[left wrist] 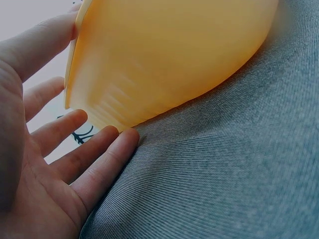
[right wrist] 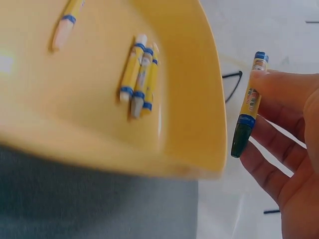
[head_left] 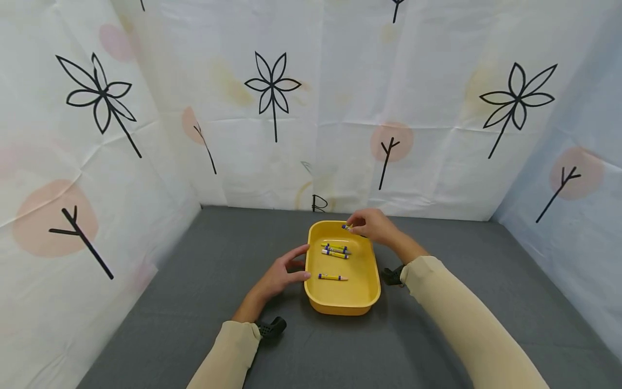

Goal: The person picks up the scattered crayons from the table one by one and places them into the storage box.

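A yellow plastic tray (head_left: 340, 309) stands on the grey cloth. Between its thumb and fingers, my right hand (head_left: 376, 227) pinches a dark green crayon (right wrist: 250, 97) in a yellow wrapper with blue bands, over the tray's far right corner. My left hand (head_left: 279, 276) touches the tray's left side, with thumb and fingertips at the rim and wall and the fingers fairly straight. Inside the tray, three crayons (right wrist: 140, 74) lie side by side near the middle, one of them grey-tipped. Closer to the front lies a single peach-tipped crayon (head_left: 332, 277), apart from the group.
Grey cloth (head_left: 233, 254) covers the table around the tray. White fabric (head_left: 340, 162) printed with flowers and twigs hangs behind and at both sides. Dark wrist cameras are strapped at both sleeves, the right one (head_left: 392, 275) close to the tray's right side.
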